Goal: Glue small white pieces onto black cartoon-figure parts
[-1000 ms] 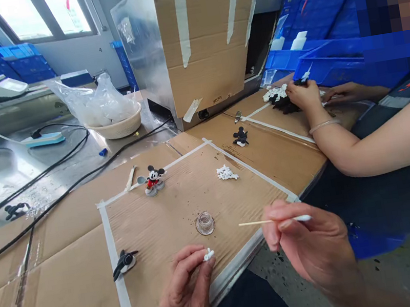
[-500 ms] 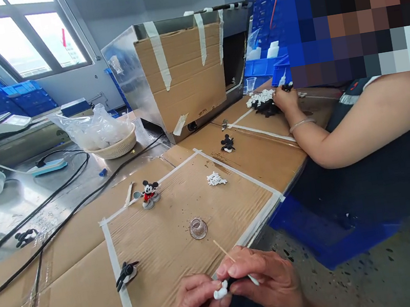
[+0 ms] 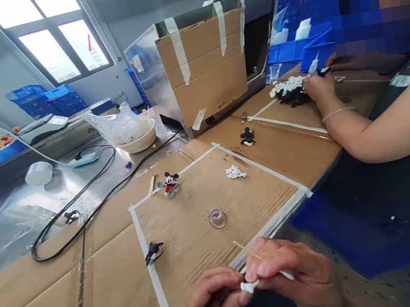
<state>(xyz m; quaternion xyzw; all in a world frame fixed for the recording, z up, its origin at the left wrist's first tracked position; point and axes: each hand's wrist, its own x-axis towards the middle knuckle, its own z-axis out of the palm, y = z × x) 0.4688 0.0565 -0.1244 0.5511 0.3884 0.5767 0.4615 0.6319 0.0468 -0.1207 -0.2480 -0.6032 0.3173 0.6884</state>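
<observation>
Both hands meet at the near edge of the table. My left hand [image 3: 215, 302] is closed, its thumb and forefinger pinching a small white figurine part [image 3: 248, 287]. Fingertips of my right hand [image 3: 296, 274] press against that same part from the other side. A thin cotton swab [image 3: 287, 275] is also tucked in the right hand, with its wooden stick slanting out between the fingers. Any dark portion of the part is mostly covered by the fingers. Beyond the hands, a small clear plastic cup [image 3: 218, 218] sits on the cardboard.
On the taped cardboard [image 3: 184, 219] stand a painted mouse figurine [image 3: 171, 184], a black-and-white part [image 3: 154, 253] and a pile of white pieces [image 3: 236, 171]. More black parts [image 3: 248, 136] lie farther back. A cardboard-covered metal box [image 3: 206, 65] rises behind. A co-worker's arm [image 3: 371, 122] is at the right.
The view has swung left, so the scene sits farther right. The white part has turned between my fingers, and the black piece beside it is now mostly hidden. My right hand keeps the swab.
</observation>
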